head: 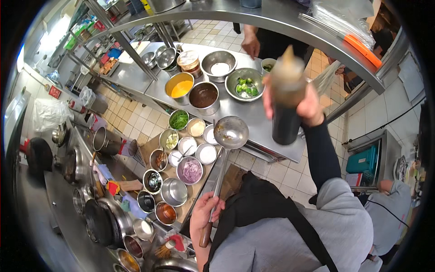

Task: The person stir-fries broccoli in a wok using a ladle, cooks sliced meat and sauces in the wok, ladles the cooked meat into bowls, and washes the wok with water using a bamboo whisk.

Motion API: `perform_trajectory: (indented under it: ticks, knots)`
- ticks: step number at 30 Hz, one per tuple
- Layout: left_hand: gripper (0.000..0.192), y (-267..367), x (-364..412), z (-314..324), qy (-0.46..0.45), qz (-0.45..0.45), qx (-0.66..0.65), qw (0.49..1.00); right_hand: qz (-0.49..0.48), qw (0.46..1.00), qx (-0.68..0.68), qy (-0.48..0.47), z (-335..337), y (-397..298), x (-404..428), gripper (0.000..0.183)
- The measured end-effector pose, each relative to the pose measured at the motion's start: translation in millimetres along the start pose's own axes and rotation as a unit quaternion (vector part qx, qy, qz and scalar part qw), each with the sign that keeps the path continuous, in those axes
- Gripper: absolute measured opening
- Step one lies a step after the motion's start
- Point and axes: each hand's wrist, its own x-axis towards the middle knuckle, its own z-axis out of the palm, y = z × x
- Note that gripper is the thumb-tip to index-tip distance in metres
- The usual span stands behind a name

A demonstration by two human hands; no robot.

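My left hand point(209, 208) grips the long handle of a metal ladle point(231, 132), near its wooden end. The ladle's round bowl reaches out over the edge of the steel counter and holds a little residue. Raised high and close to the camera, my right hand point(311, 107) is wrapped around a squeeze bottle point(287, 119) with dark liquid in it. Its pointed nozzle is upward and blurred. Beyond the bottle stands a steel bowl with broccoli point(245, 86). Near the ladle are a pot of brown sauce point(204, 97) and a pot of yellow liquid point(180, 89).
Several seasoning bowls crowd a board, including sliced onion point(189, 171) and chopped greens point(178, 119). A steel shelf point(210, 15) spans overhead. A co-worker's hand point(251, 44) rests near a small cup point(268, 64). Another person point(387, 210) stands at right. Woks point(102, 217) line the left.
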Motion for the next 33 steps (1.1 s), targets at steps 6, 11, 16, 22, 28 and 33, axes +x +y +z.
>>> perform_trajectory:
  ticks: [6, 11, 16, 22, 28, 33]
  knots:
    - [0.019, 3.1, 5.5, -7.5, -0.008, -0.021, 0.036, 0.999, 0.328, 0.879, -0.268, -0.218, -25.4, 112.9, -73.0, 0.061]
    - [0.021, -2.9, 11.4, -14.3, -0.022, -0.031, 0.088, 0.995, 0.398, 0.718, -0.518, -0.241, -41.6, 159.9, -97.7, 0.072]
    - [0.023, -13.6, 14.3, -22.4, -0.034, -0.044, 0.096, 0.994, 0.41, 0.677, -0.558, -0.249, -48.8, 141.6, -93.9, 0.073]
    - [0.024, -21.9, 17.1, -24.4, -0.033, -0.042, 0.081, 0.995, 0.423, 0.673, -0.55, -0.256, -47.4, 141.8, -100.0, 0.074]
    - [0.028, -14.1, 13.6, -16.0, -0.03, -0.043, 0.075, 0.996, 0.443, 0.731, -0.485, -0.186, -38.4, 167.7, -120.9, 0.078]
    - [0.028, -4.0, 11.9, -8.8, -0.029, -0.041, 0.09, 0.995, 0.499, 0.8, -0.319, -0.095, -44.1, 201.0, -152.0, 0.06]
